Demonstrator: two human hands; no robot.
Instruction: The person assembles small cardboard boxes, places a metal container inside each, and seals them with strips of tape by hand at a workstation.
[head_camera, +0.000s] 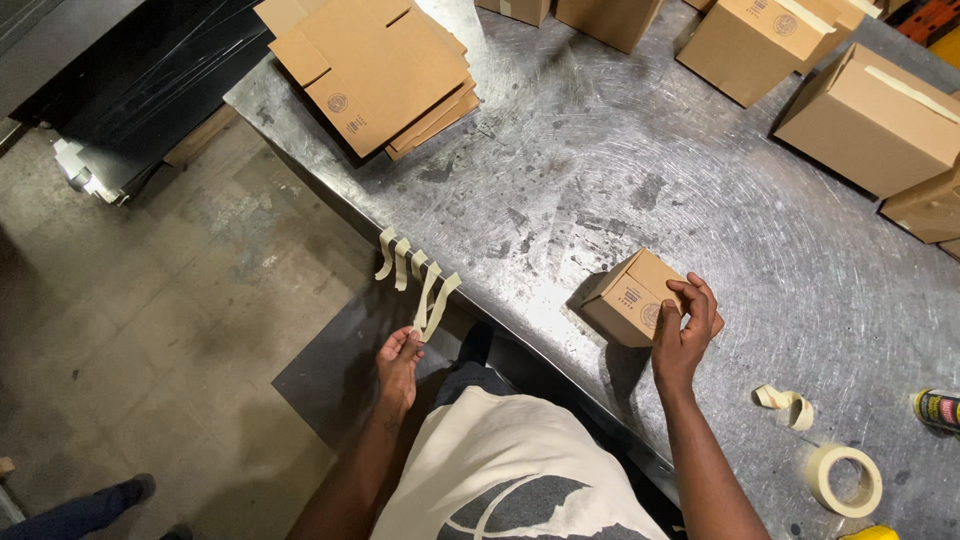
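A small brown cardboard box (628, 296) stands on the scratched steel table (600, 170) near its front edge. My right hand (684, 328) grips the box's right side, fingers curled over its top corner. Several strips of cream masking tape (412, 276) hang from the table's edge. My left hand (399, 360) reaches below the edge and pinches the lower end of the rightmost strip (436, 306).
A stack of flattened cartons (375, 70) lies at the table's far left. Taped boxes (870, 115) line the far right. A tape roll (843, 479), a crumpled tape scrap (786, 403) and a can (938, 409) lie at my right. Another person's foot (125, 494) is at lower left.
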